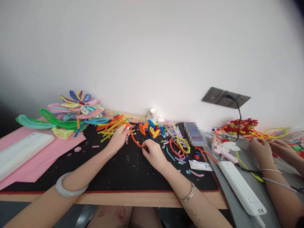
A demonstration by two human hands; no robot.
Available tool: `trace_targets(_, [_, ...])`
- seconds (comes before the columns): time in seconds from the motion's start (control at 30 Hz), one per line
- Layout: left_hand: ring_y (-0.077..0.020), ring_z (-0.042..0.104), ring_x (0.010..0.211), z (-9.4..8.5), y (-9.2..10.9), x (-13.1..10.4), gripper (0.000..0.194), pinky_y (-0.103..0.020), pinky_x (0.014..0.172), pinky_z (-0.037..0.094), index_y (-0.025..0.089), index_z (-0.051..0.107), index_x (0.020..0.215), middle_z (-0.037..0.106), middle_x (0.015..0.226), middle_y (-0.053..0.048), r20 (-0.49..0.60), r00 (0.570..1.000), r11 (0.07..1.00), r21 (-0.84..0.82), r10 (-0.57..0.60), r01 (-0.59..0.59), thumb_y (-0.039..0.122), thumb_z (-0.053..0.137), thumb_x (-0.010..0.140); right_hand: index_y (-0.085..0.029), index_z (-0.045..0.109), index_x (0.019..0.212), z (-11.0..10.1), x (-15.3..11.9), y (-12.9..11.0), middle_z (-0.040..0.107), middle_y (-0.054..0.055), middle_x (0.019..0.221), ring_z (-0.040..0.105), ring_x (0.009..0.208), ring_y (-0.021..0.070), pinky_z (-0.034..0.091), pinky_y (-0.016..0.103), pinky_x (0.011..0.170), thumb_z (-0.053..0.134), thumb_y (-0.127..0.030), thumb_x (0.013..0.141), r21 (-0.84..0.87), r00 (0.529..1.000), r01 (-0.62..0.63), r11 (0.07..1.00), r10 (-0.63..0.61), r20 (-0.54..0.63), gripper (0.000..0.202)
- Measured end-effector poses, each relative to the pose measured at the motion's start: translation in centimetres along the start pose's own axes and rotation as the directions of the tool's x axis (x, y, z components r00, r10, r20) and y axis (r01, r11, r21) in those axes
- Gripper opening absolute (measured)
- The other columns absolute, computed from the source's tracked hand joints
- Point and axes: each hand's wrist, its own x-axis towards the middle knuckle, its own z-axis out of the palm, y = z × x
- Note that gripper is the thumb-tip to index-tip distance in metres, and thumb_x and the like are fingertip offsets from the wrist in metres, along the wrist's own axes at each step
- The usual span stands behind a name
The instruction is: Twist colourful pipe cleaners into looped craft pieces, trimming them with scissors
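In the head view, the left hand (122, 136) pinches the far part of an orange fuzzy stem (134, 139) and the right hand (152, 153) its near end, above the black mat (106, 177), the stem looking light, soft and bendable, probably best pinched near either end.

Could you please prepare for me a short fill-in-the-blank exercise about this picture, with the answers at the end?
1. The left hand and the right hand hold a fuzzy stick coloured ____.
2. The front edge of the black mat is ____.
3. The large sheets under the long white device are ____.
4. The glue gun lies to the mat's ____.

Missing words: orange; red; pink; right.
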Motion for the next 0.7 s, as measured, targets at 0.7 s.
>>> trace_targets(0.7, [-0.0029,0.027,0.037,-0.3,0.7,0.4,0.015,-0.015,0.038,0.023,0.023,0.031,0.090,0.046,0.061,0.008,-0.125,0.987,0.976,-0.205,-0.100,0.073,0.021,0.043,0.081,-0.021,0.056,0.081,-1.5,0.0,-0.4,0.058,0.004,0.081,0.057,0.071,0.0164,0.050,0.031,0.069,0.051,-0.023,0.079,0.529,0.870,-0.082,0.845,0.320,-0.376,0.006])
